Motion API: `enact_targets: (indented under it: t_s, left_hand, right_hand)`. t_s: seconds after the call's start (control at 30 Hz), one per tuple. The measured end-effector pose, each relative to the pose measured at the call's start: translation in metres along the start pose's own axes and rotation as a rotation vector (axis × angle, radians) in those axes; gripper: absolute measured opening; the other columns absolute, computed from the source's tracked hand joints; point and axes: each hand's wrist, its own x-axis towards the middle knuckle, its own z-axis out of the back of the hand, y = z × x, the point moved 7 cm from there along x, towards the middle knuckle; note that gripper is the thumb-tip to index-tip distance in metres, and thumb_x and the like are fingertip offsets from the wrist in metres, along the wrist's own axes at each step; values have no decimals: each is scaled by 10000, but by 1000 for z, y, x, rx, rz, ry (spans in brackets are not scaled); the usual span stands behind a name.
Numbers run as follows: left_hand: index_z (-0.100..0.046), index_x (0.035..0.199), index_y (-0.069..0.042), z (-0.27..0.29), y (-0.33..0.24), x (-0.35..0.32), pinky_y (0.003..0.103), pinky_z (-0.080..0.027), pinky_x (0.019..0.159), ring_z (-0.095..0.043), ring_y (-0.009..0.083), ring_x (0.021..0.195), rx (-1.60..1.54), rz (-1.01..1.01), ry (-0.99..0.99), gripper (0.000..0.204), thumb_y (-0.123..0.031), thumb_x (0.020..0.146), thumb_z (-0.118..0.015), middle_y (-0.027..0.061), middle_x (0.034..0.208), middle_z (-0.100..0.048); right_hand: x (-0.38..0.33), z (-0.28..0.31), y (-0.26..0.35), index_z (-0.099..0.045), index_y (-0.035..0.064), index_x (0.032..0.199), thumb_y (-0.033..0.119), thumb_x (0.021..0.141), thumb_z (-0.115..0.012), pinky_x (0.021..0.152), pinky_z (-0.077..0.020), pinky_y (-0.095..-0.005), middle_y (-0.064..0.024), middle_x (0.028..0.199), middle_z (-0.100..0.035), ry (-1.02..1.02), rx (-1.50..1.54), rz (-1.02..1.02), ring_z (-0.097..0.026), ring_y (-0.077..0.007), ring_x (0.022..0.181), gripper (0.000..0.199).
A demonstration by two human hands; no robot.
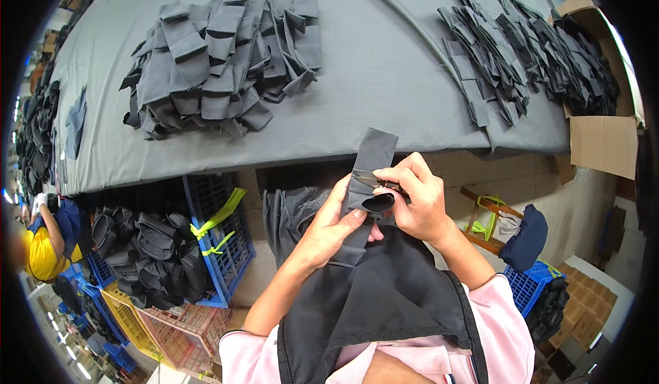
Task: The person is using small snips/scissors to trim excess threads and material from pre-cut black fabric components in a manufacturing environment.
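Observation:
My left hand [334, 229] grips a dark grey fabric strip [376, 152], thumb on top, in front of my body. Part of the strip is folded round into a tube-like opening just right of that thumb. My right hand [422, 202] is closed at the strip's right side. Between its fingers is a small dark tool [395, 186] with a thin metal tip, which looks like thread snips; the fingers hide most of it. The tip lies against the strip.
A grey cloth-covered table [371, 102] bears a heap of dark strips [213, 61] and more strips [487, 61] at the right, near a cardboard box [604, 144]. Blue crate [223, 247] and dark pouches [151, 253] stand left. A wooden stool [484, 236] stands right. Another person [51, 240] is far left.

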Motion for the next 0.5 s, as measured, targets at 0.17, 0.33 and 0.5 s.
enact_targets:
  t_s: [0.17, 0.33, 0.5]
  left_hand:
    - [-231, 1426, -70, -1, 0, 0, 307, -515, 727, -628, 202, 793, 23, 17, -26, 604, -237, 941, -550, 133, 1167, -533]
    - [-241, 1424, -64, -2, 1, -2, 305, -518, 721, -630, 195, 788, 18, 15, -54, 587, -214, 944, -543, 126, 1162, -535]
    - [-239, 1426, -65, 0, 3, -2, 303, -518, 720, -630, 189, 781, -6, 27, -52, 591, -223, 944, -542, 138, 1127, -564]
  right_hand:
    - [-1, -3, 0, -640, 48, 902, 14, 684, -701, 494, -464, -314, -72, 740, -544, -32, 11, -31, -583, -215, 565, 229]
    - [-4, -3, 5, -639, 48, 904, 10, 689, -691, 497, -467, -310, -68, 728, -532, -48, -115, 29, -570, -227, 550, 225]
    - [-8, -3, -5, -651, 18, 924, -18, 713, -693, 502, -460, -282, -74, 764, -537, -87, 50, -100, -568, -174, 577, 218]
